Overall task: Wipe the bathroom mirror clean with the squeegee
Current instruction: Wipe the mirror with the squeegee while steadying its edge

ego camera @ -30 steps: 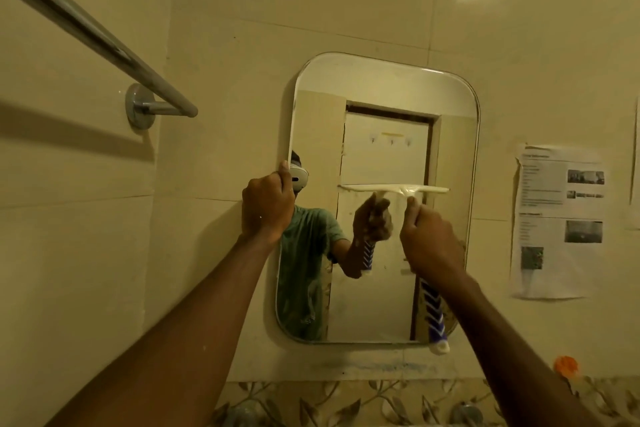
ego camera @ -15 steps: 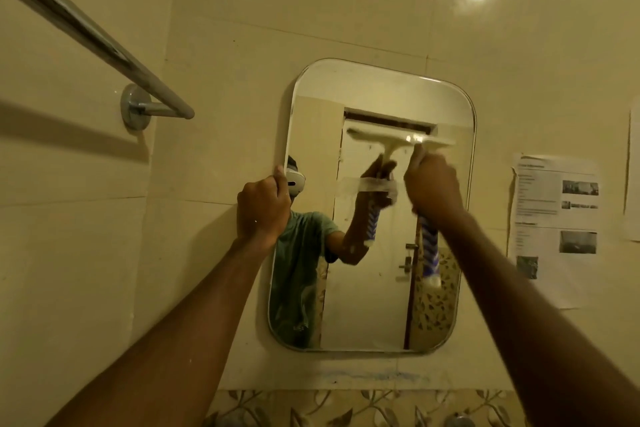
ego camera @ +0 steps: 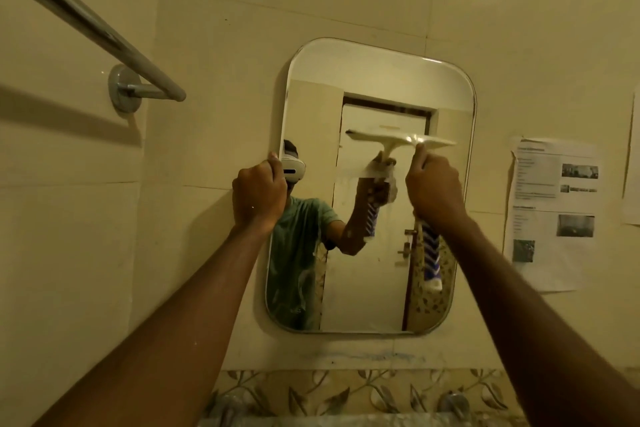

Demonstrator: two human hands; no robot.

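The right hand (ego camera: 434, 184) is curled tight around the blue-and-white striped handle of the squeegee (ego camera: 430, 253), whose pale blade lies across the upper right part of the rounded wall mirror (ego camera: 363, 80), touching the glass with the handle hanging down below the fist. The left hand (ego camera: 258, 194) grips the mirror's left edge, fingers wrapped over the rim. A chrome towel rail (ego camera: 86, 24) runs along the tiled wall at the left, and a printed paper sheet (ego camera: 550, 211) is stuck to the wall right of the mirror.
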